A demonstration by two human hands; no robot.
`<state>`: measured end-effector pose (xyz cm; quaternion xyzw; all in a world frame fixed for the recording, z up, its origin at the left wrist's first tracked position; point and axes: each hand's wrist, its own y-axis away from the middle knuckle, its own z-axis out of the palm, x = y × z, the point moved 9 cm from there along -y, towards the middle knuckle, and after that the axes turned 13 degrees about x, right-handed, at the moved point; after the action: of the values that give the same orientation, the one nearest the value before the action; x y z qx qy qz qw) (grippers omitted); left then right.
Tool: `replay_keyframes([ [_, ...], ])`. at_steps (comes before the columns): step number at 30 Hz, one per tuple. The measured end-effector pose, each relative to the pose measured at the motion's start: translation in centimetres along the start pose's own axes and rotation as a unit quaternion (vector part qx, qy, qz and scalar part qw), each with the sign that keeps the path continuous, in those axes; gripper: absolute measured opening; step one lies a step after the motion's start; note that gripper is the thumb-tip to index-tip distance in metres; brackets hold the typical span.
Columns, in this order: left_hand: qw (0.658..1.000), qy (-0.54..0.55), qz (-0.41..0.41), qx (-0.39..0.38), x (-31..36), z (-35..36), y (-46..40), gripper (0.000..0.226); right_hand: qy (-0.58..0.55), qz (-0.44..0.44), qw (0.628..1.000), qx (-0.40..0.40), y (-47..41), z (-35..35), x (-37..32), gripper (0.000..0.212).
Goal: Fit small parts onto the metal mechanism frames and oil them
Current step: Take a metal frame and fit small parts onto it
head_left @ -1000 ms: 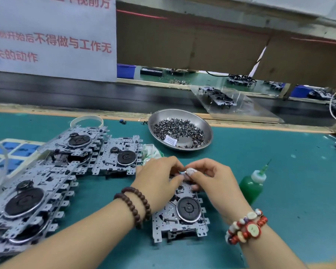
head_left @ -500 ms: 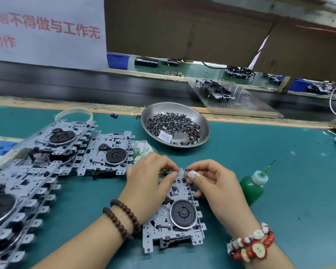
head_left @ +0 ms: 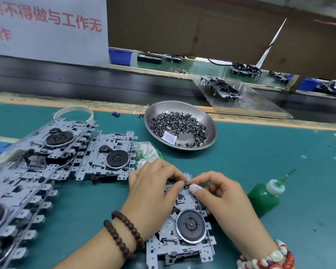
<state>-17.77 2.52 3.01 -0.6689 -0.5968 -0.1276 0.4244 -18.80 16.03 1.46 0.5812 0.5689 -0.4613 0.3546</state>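
Taking the steel dish [head_left: 209, 121] as landmark: bare green mat [head_left: 260, 152] lies open to its right and nearer side. Left of it, stacked metal frames [head_left: 52, 156] and a crumpled cloth [head_left: 146, 153] crowd the surface. Nearer and rightward, a green oil bottle [head_left: 264, 199] stands in the way.

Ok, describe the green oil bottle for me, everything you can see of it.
The green oil bottle is small, translucent green plastic with a white ribbed cap and a thin green needle nozzle. It lies tilted on the teal mat, nozzle pointing up and away, just right of the right hand. Nothing grips it; its base is hidden behind that wrist.
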Motion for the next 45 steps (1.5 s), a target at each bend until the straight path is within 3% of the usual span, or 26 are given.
replay_keyframes([
  [14,1.0,-0.004,0.014,0.009,-0.2,0.2,0.0,0.01,0.101,-0.065,0.993,0.011,0.0,0.0,-1.3,0.018],
  [21,1.0,0.006,0.004,0.019,-0.4,0.2,-0.2,0.015,0.008,0.036,0.999,-0.013,0.3,0.7,0.6,0.013],
  [32,1.0,0.001,0.0,0.017,-0.4,0.2,-0.2,0.012,-0.059,0.103,0.993,-0.014,0.4,1.3,0.9,0.016],
  [45,1.0,0.0,0.001,0.017,-0.5,0.2,-0.1,0.013,-0.061,0.089,0.994,-0.017,0.6,1.3,0.4,0.014],
])
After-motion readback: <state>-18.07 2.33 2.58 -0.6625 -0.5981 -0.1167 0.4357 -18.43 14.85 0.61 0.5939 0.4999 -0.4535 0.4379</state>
